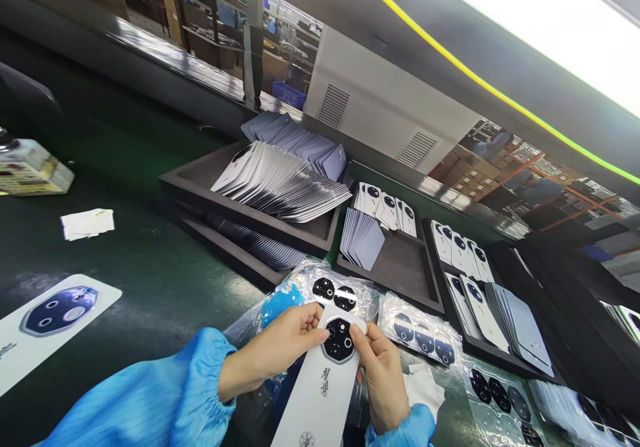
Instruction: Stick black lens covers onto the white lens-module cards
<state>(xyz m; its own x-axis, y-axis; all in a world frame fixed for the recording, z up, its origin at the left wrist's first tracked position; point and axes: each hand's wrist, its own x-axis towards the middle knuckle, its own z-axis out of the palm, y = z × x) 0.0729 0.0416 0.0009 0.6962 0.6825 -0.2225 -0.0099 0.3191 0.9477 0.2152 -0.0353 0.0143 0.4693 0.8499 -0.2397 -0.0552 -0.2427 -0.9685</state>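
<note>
A white phone back cover [320,393] with a black octagonal camera ring [339,340] lies between my hands near the bottom middle. My left hand [280,350] grips its upper left edge, thumb near the ring. On the right side, my right hand [383,373] pinches the cover's top right corner with its fingers closed. Both wrists wear blue sleeves. Just beyond the cover lies a clear bag [335,293] with loose black camera rings.
Dark trays [200,180] hold fanned stacks of white covers [285,183] behind. More trays with covers [480,287] and bags of black rings [423,337] sit to the right. Another white cover [50,320] lies at left on the green belt, near a white slip [87,223].
</note>
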